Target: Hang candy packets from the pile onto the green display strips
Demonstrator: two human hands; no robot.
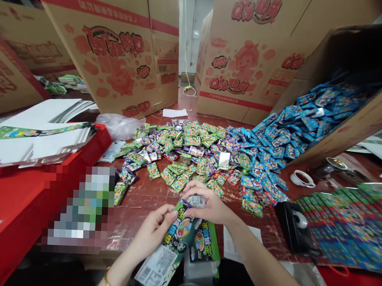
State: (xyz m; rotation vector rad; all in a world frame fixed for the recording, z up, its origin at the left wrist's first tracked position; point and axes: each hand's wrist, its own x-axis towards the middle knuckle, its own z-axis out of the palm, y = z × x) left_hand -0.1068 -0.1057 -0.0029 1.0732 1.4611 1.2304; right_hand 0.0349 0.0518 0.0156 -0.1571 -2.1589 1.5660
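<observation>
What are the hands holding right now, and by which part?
The long printed pack: the left hand grips its left edge near the top, the right hand its top end.

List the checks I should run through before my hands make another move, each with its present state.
1. Left hand gripping the long printed pack: ok.
2. Right hand at the pack's upper end: ok; exactly what its fingers pinch, cannot tell.
3. Pack sealed or full: cannot tell.
4. Small packets sorted by colour: not ok; green and purple ones mingle, with blue ones alongside.
5. Tape dispenser on the table, right of the hands: ok.
</observation>
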